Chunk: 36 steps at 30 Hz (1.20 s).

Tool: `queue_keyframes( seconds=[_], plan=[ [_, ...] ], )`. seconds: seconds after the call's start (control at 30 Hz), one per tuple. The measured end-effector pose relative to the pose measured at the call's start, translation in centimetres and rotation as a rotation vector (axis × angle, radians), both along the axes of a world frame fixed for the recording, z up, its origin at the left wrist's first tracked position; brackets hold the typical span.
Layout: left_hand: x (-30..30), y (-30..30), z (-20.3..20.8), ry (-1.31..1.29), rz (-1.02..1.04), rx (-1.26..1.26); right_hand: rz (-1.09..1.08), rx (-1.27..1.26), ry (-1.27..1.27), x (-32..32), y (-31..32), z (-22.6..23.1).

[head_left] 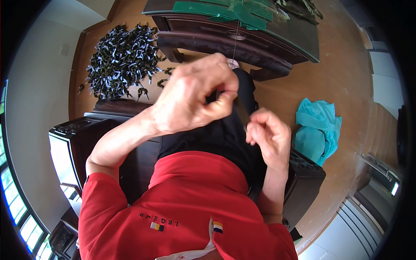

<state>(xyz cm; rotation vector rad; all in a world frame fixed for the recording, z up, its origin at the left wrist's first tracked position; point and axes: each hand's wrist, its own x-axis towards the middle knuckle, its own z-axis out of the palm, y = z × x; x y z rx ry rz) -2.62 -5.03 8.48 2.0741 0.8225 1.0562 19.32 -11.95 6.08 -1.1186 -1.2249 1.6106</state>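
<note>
My left hand [197, 93] is raised over my lap with thumb and fingers closed in a pinch, slightly blurred. A narrow dark olive strip [242, 110] slants from beside these fingertips to my right hand [271, 134], whose thumb and forefinger are pinched on its lower end. A thin thread [235, 41] runs down from the table's edge to the knuckles of my left hand. Whether the left fingers grip the thread, the strip or both is hidden.
Ahead stands a dark wooden table [299, 39] with green sheeting [251, 19] on top. Dark green and white pieces lie in a pile [123, 60] on the floor at left. A turquoise bag [318, 130] sits at right, beside my chair's dark armrest [307, 169].
</note>
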Motion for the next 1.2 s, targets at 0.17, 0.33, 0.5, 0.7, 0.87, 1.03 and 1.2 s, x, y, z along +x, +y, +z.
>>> queue_keyframes(
  seconds=[0.17,0.33,0.5,0.7,0.87,1.03,1.2],
  plan=[
    [-0.3,-0.8,-1.0,-0.058,-0.131,-0.109,0.094,-0.09,0.118,-0.4,-0.9,-0.8],
    [-0.2,-3.4,-3.0,-0.164,-0.054,-0.335,0.003,-0.057,0.105,-2.4,-1.9,-1.6],
    [-0.1,-7.6,-5.9,-0.32,0.048,-0.637,-0.125,-0.003,0.117,-4.8,-3.5,-3.3],
    [1.1,-10.8,-7.9,-0.528,0.223,-0.728,-0.14,0.027,0.122,-5.9,-5.4,-5.7],
    [1.6,-11.9,-9.0,-0.699,0.291,-0.941,-0.151,-0.063,-0.085,-4.3,-4.4,-4.6],
    [3.1,-10.5,-9.1,-0.758,0.258,-1.087,-0.267,-0.144,-0.255,-3.0,0.5,-5.3],
    [3.6,-8.6,-9.8,-0.715,0.239,-1.133,-0.203,-0.214,-0.108,-4.3,4.2,-6.9]
  ],
)
